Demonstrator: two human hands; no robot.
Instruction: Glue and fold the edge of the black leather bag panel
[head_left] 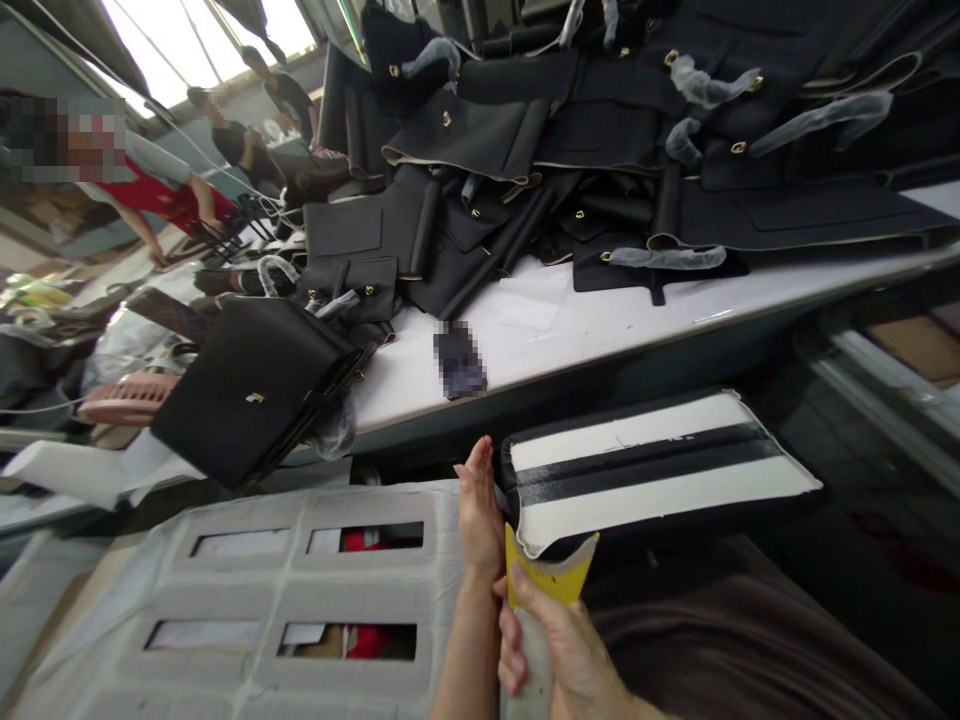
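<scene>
Two hands: left hand [480, 510] flat, bracing panel [660, 468] edge; right hand [559, 640] gripping yellow scraper [551, 572].
Risk: scraper slipping, smearing the black strip.

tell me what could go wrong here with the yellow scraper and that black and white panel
The panel juts out unsupported, steadied only by the left hand at its end, so it could tip or slip. The scraper in the right hand meets the panel's corner and might smear or scuff the white face.
</scene>
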